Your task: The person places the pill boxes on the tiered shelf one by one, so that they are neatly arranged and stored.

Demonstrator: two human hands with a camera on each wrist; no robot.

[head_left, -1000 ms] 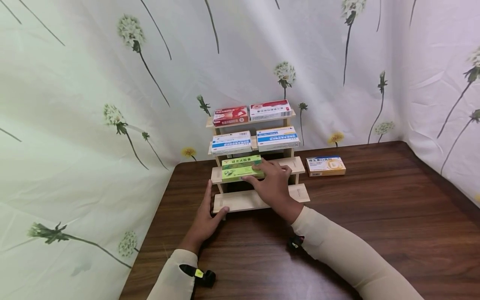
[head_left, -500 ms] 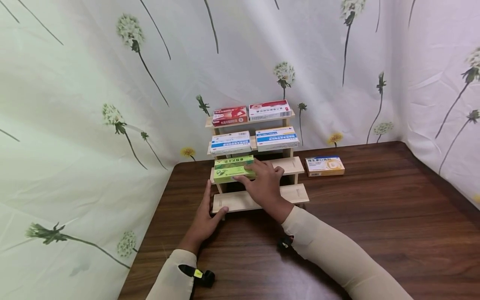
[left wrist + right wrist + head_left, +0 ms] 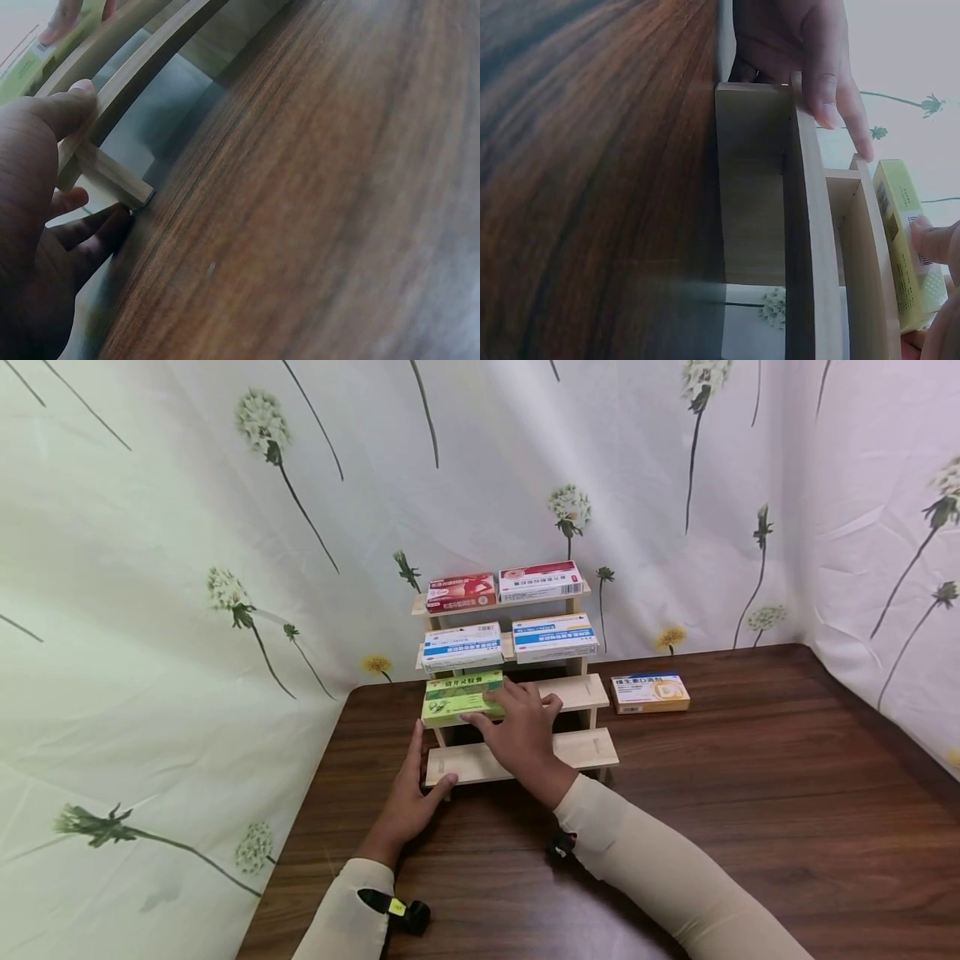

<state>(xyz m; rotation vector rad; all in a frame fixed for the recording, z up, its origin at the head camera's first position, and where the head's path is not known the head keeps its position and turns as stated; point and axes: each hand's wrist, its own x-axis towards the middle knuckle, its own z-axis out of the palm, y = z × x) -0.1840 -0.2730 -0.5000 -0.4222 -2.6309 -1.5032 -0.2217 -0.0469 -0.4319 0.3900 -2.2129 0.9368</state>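
Note:
On the second step from the bottom of a stepped wooden rack (image 3: 465,763) lies a green medicine box (image 3: 456,695), flush with the step's left end. My right hand (image 3: 525,735) holds its right part, thumb against the front face and fingertips on top. In the right wrist view the thumb presses the printed front of the green box (image 3: 904,247). My left hand (image 3: 405,810) grips the rack's lower left end; in the left wrist view its thumb lies on a step's front edge and its other fingers are by the wooden leg (image 3: 116,178).
Two white-and-blue medicine boxes (image 3: 462,647) lie on the step above. A red box (image 3: 461,593) and a red-and-white box (image 3: 542,581) sit on the top one. Right of the rack, a white-and-yellow box (image 3: 650,693) lies on the brown table (image 3: 750,777). Flower-printed curtains hang behind.
My right hand has slid the green medicine box leftward along its step to the left end. The left hand has kept its place on the rack.

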